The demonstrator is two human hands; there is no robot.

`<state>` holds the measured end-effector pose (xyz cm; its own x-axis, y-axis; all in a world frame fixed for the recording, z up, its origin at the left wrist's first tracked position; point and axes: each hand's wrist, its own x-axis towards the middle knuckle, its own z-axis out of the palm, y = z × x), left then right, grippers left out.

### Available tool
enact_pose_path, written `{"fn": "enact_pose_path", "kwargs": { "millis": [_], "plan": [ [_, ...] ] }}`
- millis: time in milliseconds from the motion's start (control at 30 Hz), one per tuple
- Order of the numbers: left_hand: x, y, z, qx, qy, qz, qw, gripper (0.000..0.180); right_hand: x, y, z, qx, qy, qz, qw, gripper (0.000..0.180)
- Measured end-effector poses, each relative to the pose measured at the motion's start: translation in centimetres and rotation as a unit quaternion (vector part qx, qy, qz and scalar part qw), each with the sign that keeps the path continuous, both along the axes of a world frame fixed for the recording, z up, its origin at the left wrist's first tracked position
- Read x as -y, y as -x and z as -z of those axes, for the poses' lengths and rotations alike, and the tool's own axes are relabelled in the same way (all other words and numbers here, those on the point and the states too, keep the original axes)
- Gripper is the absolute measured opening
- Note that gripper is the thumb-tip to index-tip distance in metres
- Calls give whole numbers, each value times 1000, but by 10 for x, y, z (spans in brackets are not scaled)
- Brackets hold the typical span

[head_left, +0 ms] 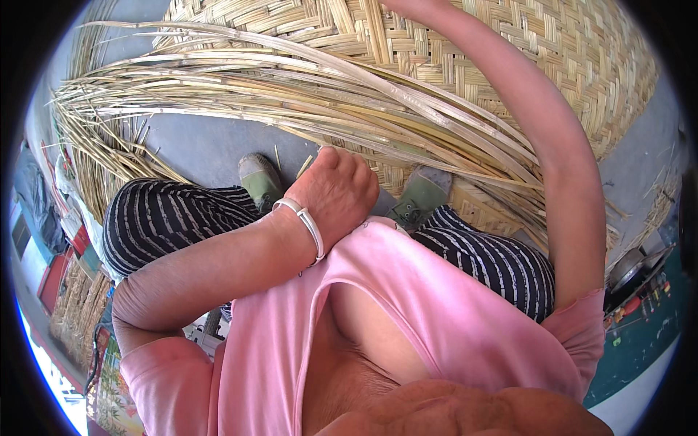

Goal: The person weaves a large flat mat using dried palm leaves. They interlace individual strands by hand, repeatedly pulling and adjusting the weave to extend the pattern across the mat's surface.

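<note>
My left hand (338, 190), with a pale bangle on the wrist, is held in front of my body with its fingers curled in. Whatever it may hold is hidden. A short straw-coloured piece (304, 166) shows beside its thumb side; I cannot tell if the two touch. My right arm reaches far forward over a large woven mat (582, 58) of split cane in a slanting pattern. Only the base of my right hand (413, 6) shows at the top edge, over the mat; its fingers are out of the picture. Long loose cane strips (313, 91) lie across the mat's near side.
The strips spread left into a frayed bundle (94, 145) on the grey floor (203, 142). My green shoes (422, 192) stand under the strips, my knees in striped trousers (174, 218) to either side. A metal pan (627, 265) sits at the right.
</note>
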<state>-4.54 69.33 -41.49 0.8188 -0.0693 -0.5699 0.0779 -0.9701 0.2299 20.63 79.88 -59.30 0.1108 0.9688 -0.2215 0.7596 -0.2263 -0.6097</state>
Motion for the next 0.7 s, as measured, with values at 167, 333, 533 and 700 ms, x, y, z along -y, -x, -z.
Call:
{"fn": "enact_pose_path", "kwargs": {
  "millis": [167, 333, 533, 700],
  "plan": [
    [-3, 2, 0, 5, 1, -14, 1000, 52, -29, 6, 24, -28, 40, 12, 999, 31],
    [-3, 5, 1, 13, -13, -7, 1000, 54, -39, 5, 23, -69, 42, 119, 990, 28],
    [-5, 6, 0, 10, -14, -7, 1000, 53, -48, -3, 18, -408, 198, 187, 871, 13],
    [-7, 9, -1, 21, -21, -3, 1000, 51, -40, -2, 6, -422, 262, 119, 860, 14]
  ]
}}
